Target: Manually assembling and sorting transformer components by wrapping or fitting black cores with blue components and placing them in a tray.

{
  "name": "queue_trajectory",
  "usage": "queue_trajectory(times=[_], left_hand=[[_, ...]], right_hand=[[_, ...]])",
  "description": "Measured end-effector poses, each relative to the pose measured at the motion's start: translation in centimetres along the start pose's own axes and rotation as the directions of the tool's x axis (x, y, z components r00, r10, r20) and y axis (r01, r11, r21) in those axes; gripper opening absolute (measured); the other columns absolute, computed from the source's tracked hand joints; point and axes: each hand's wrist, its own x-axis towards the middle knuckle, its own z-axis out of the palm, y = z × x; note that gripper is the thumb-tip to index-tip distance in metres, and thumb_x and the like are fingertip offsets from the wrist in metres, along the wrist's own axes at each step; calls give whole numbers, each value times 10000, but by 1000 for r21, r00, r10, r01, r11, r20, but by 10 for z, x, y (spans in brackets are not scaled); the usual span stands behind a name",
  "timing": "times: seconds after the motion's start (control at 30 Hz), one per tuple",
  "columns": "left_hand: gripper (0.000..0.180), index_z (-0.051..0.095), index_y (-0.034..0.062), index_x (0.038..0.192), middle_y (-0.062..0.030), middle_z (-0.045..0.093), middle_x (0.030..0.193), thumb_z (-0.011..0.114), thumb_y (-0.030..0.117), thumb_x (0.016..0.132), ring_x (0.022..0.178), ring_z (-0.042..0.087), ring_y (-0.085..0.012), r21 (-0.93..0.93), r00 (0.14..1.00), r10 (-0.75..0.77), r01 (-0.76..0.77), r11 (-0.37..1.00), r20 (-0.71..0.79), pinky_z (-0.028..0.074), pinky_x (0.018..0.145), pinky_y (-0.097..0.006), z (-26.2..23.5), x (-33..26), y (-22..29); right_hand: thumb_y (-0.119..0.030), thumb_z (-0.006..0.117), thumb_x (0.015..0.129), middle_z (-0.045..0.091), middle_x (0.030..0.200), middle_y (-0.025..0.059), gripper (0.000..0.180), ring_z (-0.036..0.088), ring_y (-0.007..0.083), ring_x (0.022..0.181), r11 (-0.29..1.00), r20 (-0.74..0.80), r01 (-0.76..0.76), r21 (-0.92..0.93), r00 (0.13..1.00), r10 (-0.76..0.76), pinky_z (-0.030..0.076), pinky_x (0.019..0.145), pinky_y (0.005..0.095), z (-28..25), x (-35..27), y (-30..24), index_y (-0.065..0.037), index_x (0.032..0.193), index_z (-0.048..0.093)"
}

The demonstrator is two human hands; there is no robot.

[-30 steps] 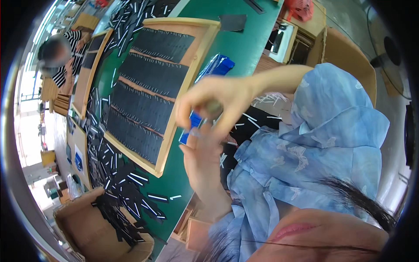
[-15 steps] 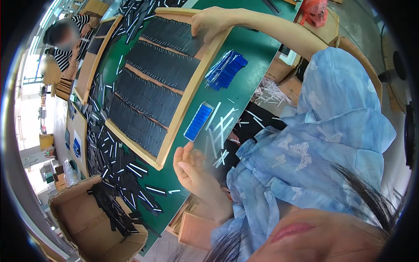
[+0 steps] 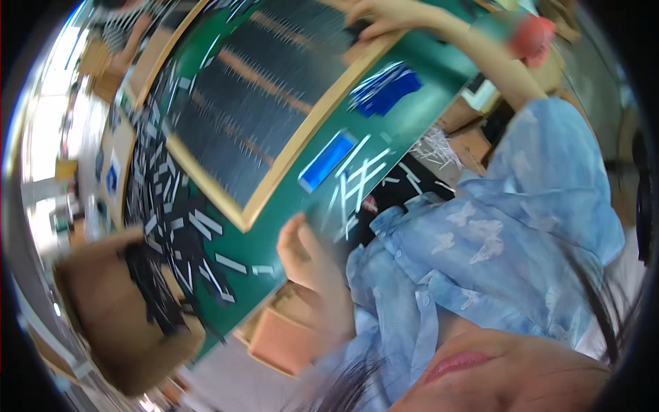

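A wooden-framed board (image 3: 271, 175) lies tilted in view on the green table, bearing dark panels (image 3: 233, 147) in rows with brown strips between them. My right hand (image 3: 388, 19) is at the frame's far right corner, fingers bent around a small dark patch, too blurred to name. My left hand (image 3: 305, 250) hovers near the table edge, empty, its fingers loosely curled and apart. Just beyond it lies a white-edged tray of blue pieces (image 3: 328, 161), beside loose white strips (image 3: 360, 182). A pile of blue pieces (image 3: 388, 89) rests between that tray and my right forearm.
Black and white strips (image 3: 165, 206) are strewn along the table's left side. A cardboard box (image 3: 96, 288) holding black strips stands at the lower left. A red plastic bag (image 3: 532, 40) is at the upper right. Another person's arm (image 3: 134, 34) shows at the upper left.
The view has shifted and blurred. My right hand has lifted off the panel toward the frame's edge, and a dark patch now shows between its fingers. My left hand stays near the table edge.
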Motion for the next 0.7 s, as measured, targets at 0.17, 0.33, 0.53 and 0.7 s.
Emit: queue_trajectory(times=[0.17,0.33,0.53,0.7], left_hand=[[355,589,-14,984,-143,564,1076,709,214,740,1025,483,-313,878,895,389,5,479,-217,366,915,-442,-97,60,-84],[392,648,1,935,-152,601,1082,726,324,729,1045,496,-315,926,919,314,119,357,-239,398,893,-431,-124,59,-92],[266,596,-36,944,-118,620,895,721,102,754,793,598,-232,670,906,238,64,740,-349,475,765,-327,-129,65,-84],[170,494,4,1006,-129,610,911,588,25,866,803,621,-187,-535,991,-130,93,840,-33,528,741,-327,-63,47,-10]], right_hand=[[-203,793,695,604,863,77,265,589,216,783,994,-228,68,90,973,-46,472,685,302,-23,-27,-48,-53,885,685],[-110,781,687,578,851,63,228,567,182,753,976,-231,175,126,962,-143,450,645,278,-1,-10,-90,-44,874,669],[-39,764,673,560,877,54,251,568,204,754,955,-247,276,109,938,-243,453,634,289,-8,-21,-131,-68,901,663],[-233,734,728,606,894,75,256,605,247,791,831,-167,403,383,915,-367,467,677,322,10,-22,-185,-54,887,643]])
